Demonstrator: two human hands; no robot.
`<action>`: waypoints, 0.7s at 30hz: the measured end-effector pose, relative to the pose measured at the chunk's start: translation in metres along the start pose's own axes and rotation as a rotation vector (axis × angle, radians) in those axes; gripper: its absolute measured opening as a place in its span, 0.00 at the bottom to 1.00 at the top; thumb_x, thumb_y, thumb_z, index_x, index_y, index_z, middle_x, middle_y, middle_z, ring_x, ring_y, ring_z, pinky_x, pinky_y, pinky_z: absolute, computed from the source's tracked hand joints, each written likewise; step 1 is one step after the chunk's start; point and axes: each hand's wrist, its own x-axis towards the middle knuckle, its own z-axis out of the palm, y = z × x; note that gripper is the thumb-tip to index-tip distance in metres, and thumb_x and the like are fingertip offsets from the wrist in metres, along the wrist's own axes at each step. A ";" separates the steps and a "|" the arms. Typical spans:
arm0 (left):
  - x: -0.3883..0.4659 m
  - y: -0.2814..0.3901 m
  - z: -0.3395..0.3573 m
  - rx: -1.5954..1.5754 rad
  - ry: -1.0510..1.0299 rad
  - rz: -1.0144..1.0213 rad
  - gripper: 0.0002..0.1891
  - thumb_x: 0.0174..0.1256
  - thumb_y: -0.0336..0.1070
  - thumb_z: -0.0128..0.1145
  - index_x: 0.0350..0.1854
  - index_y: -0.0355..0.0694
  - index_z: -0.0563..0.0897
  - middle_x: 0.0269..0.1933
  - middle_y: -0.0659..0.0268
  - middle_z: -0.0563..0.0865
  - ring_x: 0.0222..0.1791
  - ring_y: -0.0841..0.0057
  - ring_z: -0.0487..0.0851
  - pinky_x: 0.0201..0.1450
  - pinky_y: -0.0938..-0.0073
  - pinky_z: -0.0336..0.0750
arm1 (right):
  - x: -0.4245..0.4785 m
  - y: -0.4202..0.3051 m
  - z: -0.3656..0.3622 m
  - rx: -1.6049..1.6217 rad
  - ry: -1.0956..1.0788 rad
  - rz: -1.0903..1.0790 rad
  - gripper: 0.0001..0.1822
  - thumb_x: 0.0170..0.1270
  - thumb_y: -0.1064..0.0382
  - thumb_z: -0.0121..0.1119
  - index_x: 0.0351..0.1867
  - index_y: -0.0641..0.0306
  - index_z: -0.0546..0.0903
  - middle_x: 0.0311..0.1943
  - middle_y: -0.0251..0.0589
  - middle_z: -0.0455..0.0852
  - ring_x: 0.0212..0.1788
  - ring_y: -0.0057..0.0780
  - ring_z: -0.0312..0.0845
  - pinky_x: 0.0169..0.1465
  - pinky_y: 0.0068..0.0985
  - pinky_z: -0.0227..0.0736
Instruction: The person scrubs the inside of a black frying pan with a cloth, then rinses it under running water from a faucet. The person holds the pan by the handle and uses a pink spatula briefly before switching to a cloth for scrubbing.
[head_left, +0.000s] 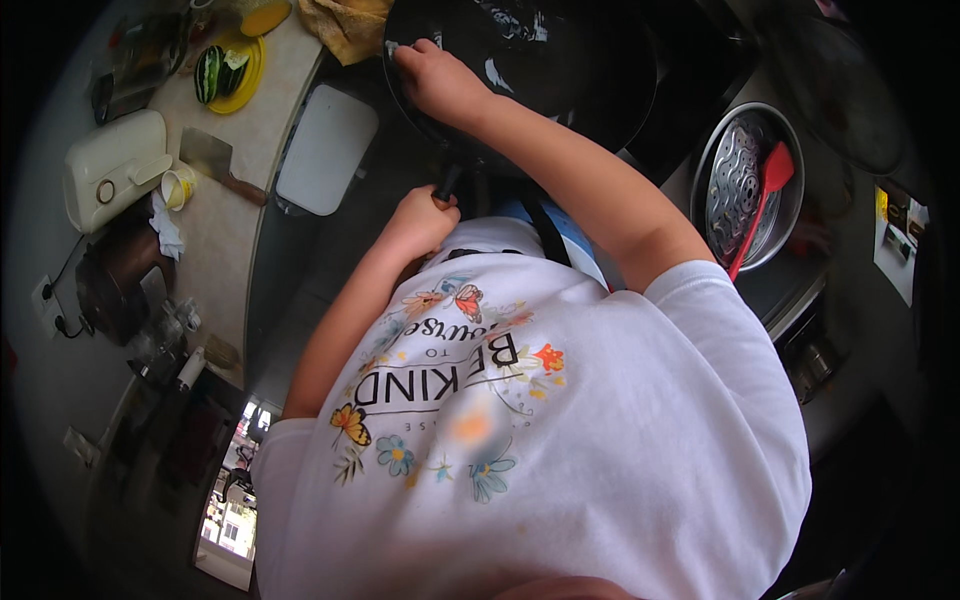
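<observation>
A large black wok (592, 75) lies at the top, with wet, shiny patches on its inside. My left hand (424, 225) is closed around the wok's handle (448, 187), close to my waist. My right arm reaches across the wok, and my right hand (442, 82) is at its left rim with the fingers bent; whether they pinch the rim or something small there cannot be told. A crumpled tan cloth (349, 26) lies just beyond that rim.
Left counter: a cleaver (208, 154), a yellow plate (259, 75) with green-striped vegetable pieces (210, 73), a cup (178, 187) and a cream appliance (116, 171). A white-lidded container (328, 150) is beside it. At right, a steel steamer pan (795, 217) holds a red spatula (778, 166).
</observation>
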 end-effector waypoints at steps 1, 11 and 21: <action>0.002 -0.004 0.000 -0.019 -0.001 0.004 0.12 0.58 0.35 0.57 0.41 0.33 0.80 0.27 0.60 0.84 0.17 0.74 0.78 0.22 0.71 0.74 | -0.016 0.009 -0.009 0.031 -0.156 -0.100 0.07 0.63 0.66 0.57 0.41 0.62 0.76 0.40 0.50 0.78 0.41 0.54 0.78 0.46 0.42 0.76; -0.003 -0.004 0.001 -0.101 -0.003 0.022 0.14 0.61 0.34 0.58 0.46 0.33 0.78 0.22 0.67 0.79 0.13 0.81 0.72 0.18 0.74 0.67 | -0.067 0.015 -0.115 -0.796 -0.747 0.198 0.20 0.59 0.69 0.60 0.54 0.56 0.77 0.57 0.45 0.74 0.59 0.49 0.72 0.59 0.36 0.76; 0.003 -0.006 0.003 -0.044 -0.029 0.053 0.16 0.60 0.34 0.60 0.48 0.33 0.77 0.23 0.67 0.80 0.14 0.81 0.73 0.18 0.76 0.67 | -0.094 -0.020 -0.044 -0.084 -0.314 0.185 0.08 0.62 0.70 0.53 0.42 0.63 0.76 0.39 0.54 0.82 0.44 0.55 0.79 0.47 0.43 0.75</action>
